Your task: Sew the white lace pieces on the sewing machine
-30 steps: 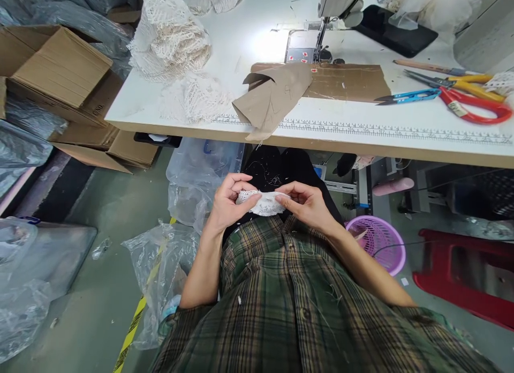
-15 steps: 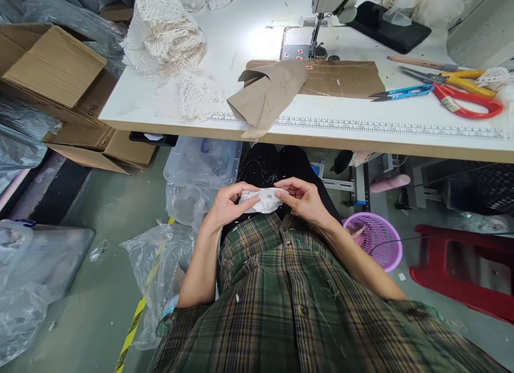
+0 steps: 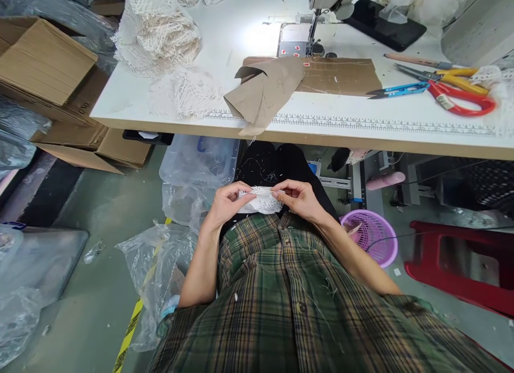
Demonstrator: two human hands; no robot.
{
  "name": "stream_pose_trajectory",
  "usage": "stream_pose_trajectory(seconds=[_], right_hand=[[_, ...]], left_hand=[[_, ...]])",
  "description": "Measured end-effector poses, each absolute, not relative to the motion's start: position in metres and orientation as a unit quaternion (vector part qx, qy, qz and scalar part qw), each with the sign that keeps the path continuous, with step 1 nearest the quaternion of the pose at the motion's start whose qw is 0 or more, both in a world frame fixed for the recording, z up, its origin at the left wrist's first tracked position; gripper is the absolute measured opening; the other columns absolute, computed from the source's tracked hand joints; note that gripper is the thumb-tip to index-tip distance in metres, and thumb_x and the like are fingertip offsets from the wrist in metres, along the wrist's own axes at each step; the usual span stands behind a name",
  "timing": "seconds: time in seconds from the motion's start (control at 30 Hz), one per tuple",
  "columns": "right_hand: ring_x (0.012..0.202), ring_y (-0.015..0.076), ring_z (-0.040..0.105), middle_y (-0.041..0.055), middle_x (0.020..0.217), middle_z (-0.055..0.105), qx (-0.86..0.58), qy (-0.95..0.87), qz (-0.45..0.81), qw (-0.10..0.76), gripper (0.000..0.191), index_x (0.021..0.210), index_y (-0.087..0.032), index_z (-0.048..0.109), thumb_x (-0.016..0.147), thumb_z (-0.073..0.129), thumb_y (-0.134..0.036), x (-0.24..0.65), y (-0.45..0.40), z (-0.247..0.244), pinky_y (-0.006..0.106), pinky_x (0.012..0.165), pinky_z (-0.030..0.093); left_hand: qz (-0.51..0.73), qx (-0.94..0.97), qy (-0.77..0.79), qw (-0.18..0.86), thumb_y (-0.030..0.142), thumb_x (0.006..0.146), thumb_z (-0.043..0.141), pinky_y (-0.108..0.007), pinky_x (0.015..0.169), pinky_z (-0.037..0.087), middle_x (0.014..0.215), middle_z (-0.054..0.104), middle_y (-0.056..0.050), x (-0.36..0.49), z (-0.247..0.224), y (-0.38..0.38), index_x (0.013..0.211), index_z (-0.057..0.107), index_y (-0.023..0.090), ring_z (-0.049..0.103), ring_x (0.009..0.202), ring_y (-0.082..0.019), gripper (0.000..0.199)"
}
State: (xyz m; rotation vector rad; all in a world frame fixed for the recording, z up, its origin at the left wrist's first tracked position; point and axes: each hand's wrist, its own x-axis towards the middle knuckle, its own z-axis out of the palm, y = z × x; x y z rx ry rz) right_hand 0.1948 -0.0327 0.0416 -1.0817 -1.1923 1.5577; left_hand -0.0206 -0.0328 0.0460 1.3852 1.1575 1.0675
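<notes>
A white openwork pattern is shown by the lace [image 3: 263,203] between the fingers [image 3: 231,190]. Below them, the shirt [image 3: 257,287] is checked in green, tan and black; beyond them, the trousers [image 3: 291,164] are coloured black. Farther ahead, the white surface [image 3: 130,97] is marked with a black ruler print [image 3: 345,122]. Right of the fingers, the basket [image 3: 374,238] is coloured purple and the stool [image 3: 445,283] red; left of them, the tape [image 3: 130,330] is striped yellow and black.

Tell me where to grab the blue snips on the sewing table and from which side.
Probably best pinch the blue snips around their blue middle, coming from the table's front edge: they lie roughly along it, dark tips pointing left, and the red handle crowds their right end. The right hand is nearer, but it holds white lace.
</notes>
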Motion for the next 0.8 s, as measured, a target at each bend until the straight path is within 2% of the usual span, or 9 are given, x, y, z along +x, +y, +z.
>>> stream_pose_trajectory(seconds=[0.27,0.4,0.53,0.63,0.8], right_hand=[[0.068,0.0142,0.059,0.0028,0.076,0.07,-0.419,-0.486,0.626,0.444,0.028,0.076,-0.019,0.073,0.069,0.08,-0.045,0.1922,-0.035,0.047,0.027,0.06,0.046],[0.066,0.0134,0.058,0.002,0.074,0.068,-0.419,-0.469,0.638,0.445,0.028,0.076,-0.019,0.072,0.067,0.082,-0.044,0.1916,-0.0345,0.0468,0.027,0.059,0.046],[0.066,0.0129,0.058,0.0015,0.074,0.068,-0.43,-0.455,0.645,0.438,0.031,0.078,-0.018,0.072,0.066,0.083,-0.044,0.1917,-0.0336,0.0453,0.026,0.059,0.046],[0.065,0.0128,0.059,0.0015,0.074,0.068,-0.433,-0.453,0.647,0.435,0.033,0.078,-0.018,0.072,0.065,0.083,-0.046,0.1915,-0.0334,0.0453,0.026,0.059,0.046],[0.063,0.0121,0.058,0.0011,0.072,0.068,-0.431,-0.444,0.655,0.435,0.033,0.078,-0.018,0.072,0.064,0.083,-0.045,0.1908,-0.0326,0.0452,0.025,0.058,0.046]], left_hand=[[0.473,0.539,0.475,0.51,0.038,0.063,0.086,-0.028,0.064,0.051,0.082,0.072,-0.005,-0.0198,0.0483,-0.0338,0.071,0.066,0.018,0.065,0.072,-0.016,0.03],[0.46,0.525,0.485,0.526,0.033,0.065,0.086,-0.024,0.057,0.048,0.078,0.072,-0.003,-0.0191,0.05,-0.036,0.085,0.069,0.018,0.062,0.061,-0.012,0.031],[0.459,0.525,0.486,0.527,0.031,0.064,0.087,-0.025,0.061,0.051,0.086,0.075,-0.005,-0.018,0.0494,-0.0368,0.099,0.072,0.018,0.066,0.069,-0.015,0.039],[0.45,0.544,0.489,0.512,0.032,0.065,0.086,-0.027,0.064,0.052,0.089,0.076,-0.006,-0.0185,0.047,-0.0358,0.091,0.076,0.019,0.068,0.074,-0.018,0.031],[0.434,0.561,0.498,0.499,0.035,0.067,0.084,-0.028,0.06,0.05,0.082,0.076,-0.006,-0.0199,0.0447,-0.0337,0.082,0.078,0.02,0.066,0.07,-0.018,0.022]])
